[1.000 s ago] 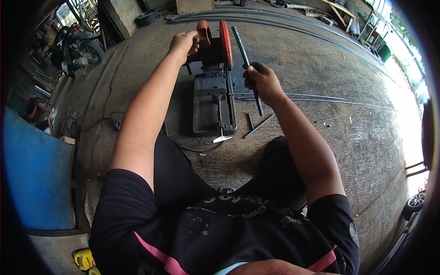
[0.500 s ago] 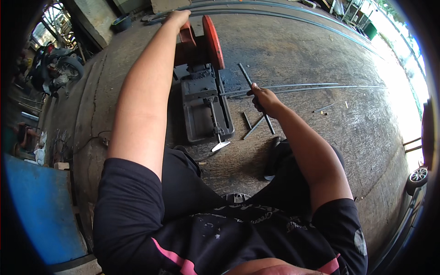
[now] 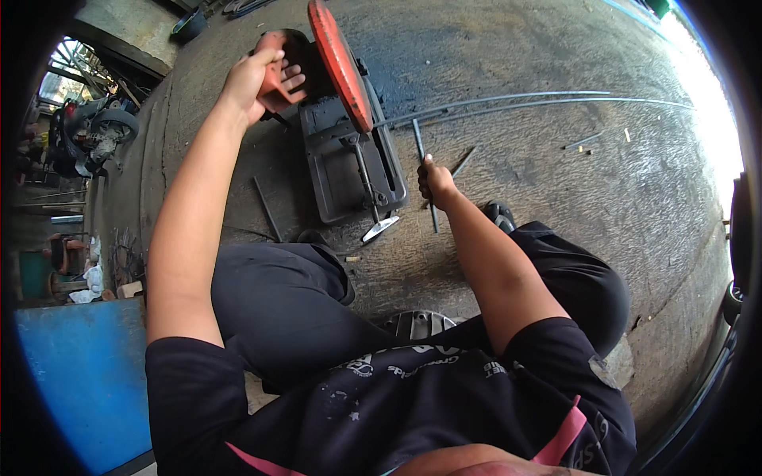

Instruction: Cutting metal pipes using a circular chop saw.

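Note:
My left hand [image 3: 252, 78] is wrapped round the red handle [image 3: 275, 97] of a chop saw, its fingertips showing through the grip. The saw's red round blade guard [image 3: 341, 67] stands tilted above the dark base [image 3: 333, 186]. A vise screw with a pale crank [image 3: 380, 229] juts toward me from the base. Right of the base, my right hand [image 3: 438, 181] is closed on a short dark metal bar [image 3: 419, 141], held roughly upright in the picture. Two long thin metal bars [image 3: 516, 97] run rightward from the saw; the guard hides their inner ends.
Short cut bars lie on the concrete floor: one [image 3: 267, 208] left of the base, one [image 3: 464, 162] beyond my right hand, another [image 3: 583, 140] further right. A motorcycle [image 3: 99, 131] stands far left. A blue panel [image 3: 83, 373] is at lower left.
My left hand and the saw's handle and guard have come closer to me and leftward. My right hand, still holding the short bar, has shifted left toward the base. The view has tilted.

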Tool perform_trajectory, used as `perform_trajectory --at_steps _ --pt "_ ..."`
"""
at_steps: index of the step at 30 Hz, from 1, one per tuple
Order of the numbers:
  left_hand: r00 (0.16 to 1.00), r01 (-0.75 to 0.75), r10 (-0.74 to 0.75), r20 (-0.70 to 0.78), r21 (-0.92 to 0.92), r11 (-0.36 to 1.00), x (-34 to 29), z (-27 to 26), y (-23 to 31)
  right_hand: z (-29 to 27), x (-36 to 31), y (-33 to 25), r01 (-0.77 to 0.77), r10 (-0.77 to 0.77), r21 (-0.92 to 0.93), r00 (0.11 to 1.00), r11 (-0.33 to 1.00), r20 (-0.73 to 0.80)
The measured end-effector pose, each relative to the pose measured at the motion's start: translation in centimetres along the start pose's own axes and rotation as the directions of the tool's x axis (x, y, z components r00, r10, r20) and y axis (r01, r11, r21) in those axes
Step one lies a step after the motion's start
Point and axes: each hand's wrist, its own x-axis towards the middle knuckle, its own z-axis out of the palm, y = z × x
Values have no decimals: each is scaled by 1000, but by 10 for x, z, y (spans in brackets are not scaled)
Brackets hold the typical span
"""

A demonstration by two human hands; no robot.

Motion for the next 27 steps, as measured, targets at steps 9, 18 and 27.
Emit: perform_trajectory --at_steps 9,18,27 --pt "994 -71 76 -81 67 995 -26 16 -26 12 6 2 -56 62 -141 997 988 37" --pt "994 12 -1 -109 104 995 -19 8 -20 26 3 -4 24 -36 -237 998 971 -46" --pt "984 -51 94 -151 268 962 -18 10 -20 34 7 -1 33 -46 -326 998 945 -30"
